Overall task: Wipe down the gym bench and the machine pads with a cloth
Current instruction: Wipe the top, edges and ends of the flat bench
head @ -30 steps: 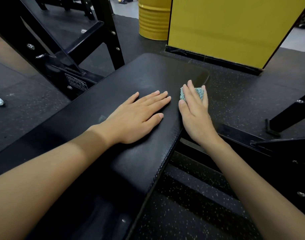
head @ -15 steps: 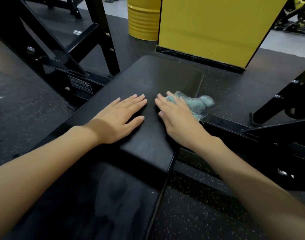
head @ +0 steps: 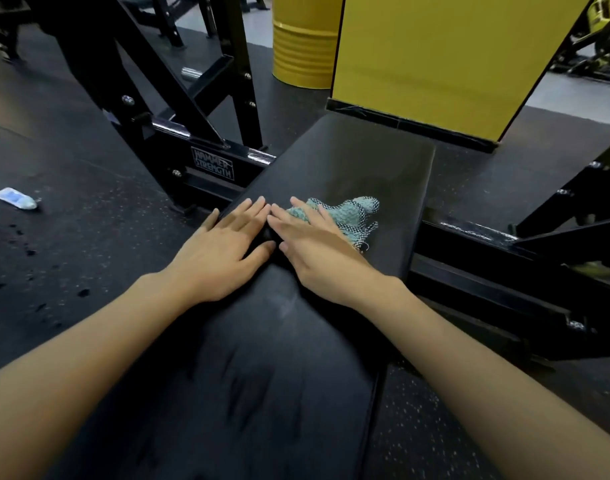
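Two flat, straight-fingered hands press the bench (head: 365, 168), the left hand (head: 224, 252) beside the right hand (head: 319, 252), which half-hides the cloth (head: 352, 211).

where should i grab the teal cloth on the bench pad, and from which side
Probably the bunched far end of the cloth, from above-right: it humps off the bench pad, while the near part sits under the right hand.

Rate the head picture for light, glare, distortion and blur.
Head view: dim, uneven light; soft sheen on the bench beyond the cloth; glints on the frame rail; wide-angle stretch swells the forearms and tilts the yellow panel; left hand, right hand and the cloth's weave look fairly sharp.
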The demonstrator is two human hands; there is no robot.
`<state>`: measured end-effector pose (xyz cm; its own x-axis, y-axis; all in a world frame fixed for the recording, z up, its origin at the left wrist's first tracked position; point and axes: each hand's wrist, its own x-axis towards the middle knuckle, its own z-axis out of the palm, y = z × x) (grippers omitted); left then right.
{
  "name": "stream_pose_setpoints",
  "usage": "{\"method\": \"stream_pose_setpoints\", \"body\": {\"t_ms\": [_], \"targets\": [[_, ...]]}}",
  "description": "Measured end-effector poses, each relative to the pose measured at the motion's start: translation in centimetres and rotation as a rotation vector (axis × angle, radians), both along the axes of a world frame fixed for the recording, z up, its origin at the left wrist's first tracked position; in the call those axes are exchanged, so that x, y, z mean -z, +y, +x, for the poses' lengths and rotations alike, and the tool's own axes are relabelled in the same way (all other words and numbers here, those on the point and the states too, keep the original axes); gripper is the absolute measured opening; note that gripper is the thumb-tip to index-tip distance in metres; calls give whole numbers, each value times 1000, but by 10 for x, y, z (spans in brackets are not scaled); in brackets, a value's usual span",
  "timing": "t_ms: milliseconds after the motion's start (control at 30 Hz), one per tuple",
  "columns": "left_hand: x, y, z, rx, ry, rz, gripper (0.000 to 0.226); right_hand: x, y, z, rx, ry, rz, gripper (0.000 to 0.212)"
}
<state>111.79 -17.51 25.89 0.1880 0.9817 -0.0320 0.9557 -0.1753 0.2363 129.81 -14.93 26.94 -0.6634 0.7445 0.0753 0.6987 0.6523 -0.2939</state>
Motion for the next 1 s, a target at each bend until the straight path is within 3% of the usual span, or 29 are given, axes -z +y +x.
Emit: {"method": "stream_pose_setpoints", "body": {"t_ms": [267,400,633,767,933,1000], "targets": [[-7,-1,14,52,-130,112,61,-9,-12,13,84,25,62,54],[-17,7,43,92,-201,119,62,-9,-10,37,126,143,46,56],[-23,36,86,60,20,182,64,-9,29,84,245,217,10,53],[-18,40,104,116,104,267,68,-5,64,100,288,146,-5,53],[-1,46,107,50,-14,109,87,2,99,95,212,7,-57,51],[1,55,104,36,-14,82,83,5,109,94,202,-33,-61,50]]}}
